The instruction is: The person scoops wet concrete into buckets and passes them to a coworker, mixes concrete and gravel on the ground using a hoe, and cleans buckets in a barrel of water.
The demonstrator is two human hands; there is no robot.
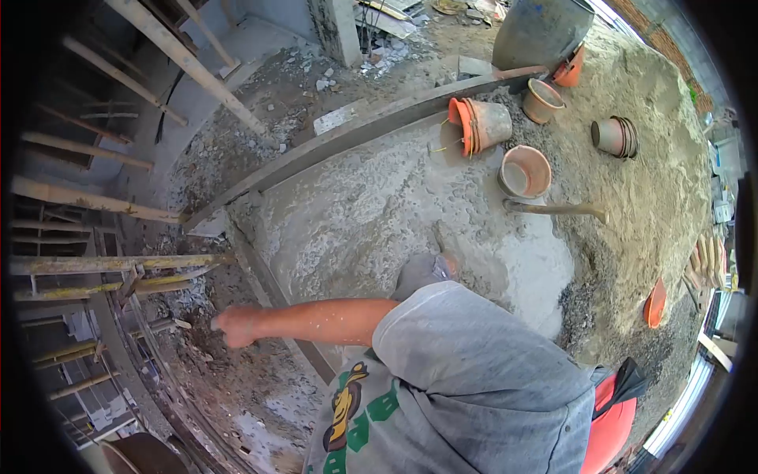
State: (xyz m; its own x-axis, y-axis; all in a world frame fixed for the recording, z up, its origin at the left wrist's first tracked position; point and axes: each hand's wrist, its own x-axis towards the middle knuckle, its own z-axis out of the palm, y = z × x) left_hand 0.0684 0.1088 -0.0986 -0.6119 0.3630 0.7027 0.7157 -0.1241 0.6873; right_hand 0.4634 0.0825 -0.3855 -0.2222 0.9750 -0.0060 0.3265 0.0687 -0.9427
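Note:
My right arm reaches out to the left, over the edge of the form board (268, 288). At its end my right hand (239, 326) looks closed, its fingers curled. What it holds, if anything, I cannot make out. Rubble and dirt (209, 355) lie beneath it, with a short pale piece (181, 323) just beyond the fingers. My left hand is out of view. My grey shirt (489, 371) covers the lower middle. Above the sleeve spreads wet concrete (355, 213), with grey cloth (422, 272) seen against it.
Stacked buckets (491, 126) lie tipped on the concrete near an open bucket (525, 172) and a wooden handle (557, 209). A sand pile (647, 197) rises at right, with an orange scoop-like piece (654, 304). A drum (541, 35) stands behind. Wooden poles (95, 201) line the left.

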